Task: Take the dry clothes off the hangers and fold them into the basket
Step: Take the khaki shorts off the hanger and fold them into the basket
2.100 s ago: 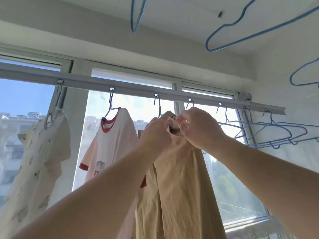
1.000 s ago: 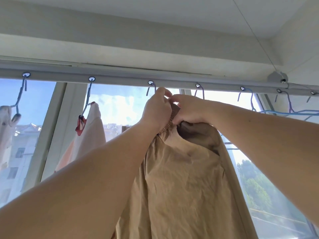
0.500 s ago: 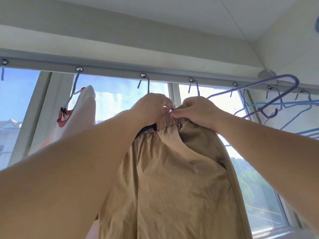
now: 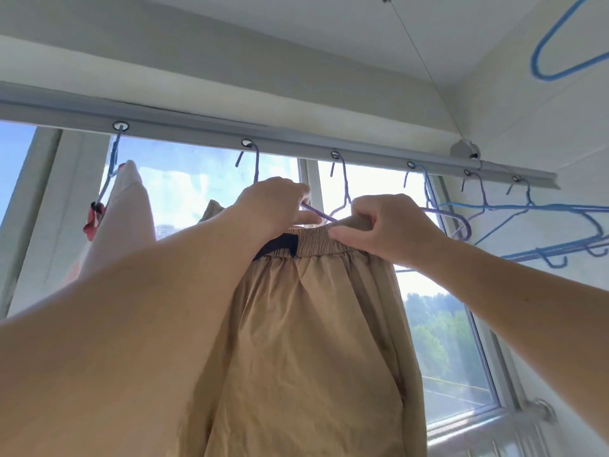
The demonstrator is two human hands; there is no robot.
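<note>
Tan trousers (image 4: 309, 341) with an elastic waistband hang down in front of me from a purple wire hanger (image 4: 445, 216). My right hand (image 4: 385, 227) pinches the waistband at its top right edge. My left hand (image 4: 273, 206) is curled at the waistband's left part, against the hanger's wire; whether it holds cloth or wire is hidden. The hanger's hook goes up to the grey rail (image 4: 296, 143). No basket is in view.
A white shirt with red trim (image 4: 122, 222) hangs on the rail to the left. Several bare blue hangers (image 4: 543, 225) hang at the right, and one more blue hanger (image 4: 566, 57) sits high at the top right. The window lies behind, a white wall to the right.
The waistband has spread wider between my hands, showing a dark patch inside. The purple hanger's right arm now pokes out past my right hand. The view has tilted slightly.
</note>
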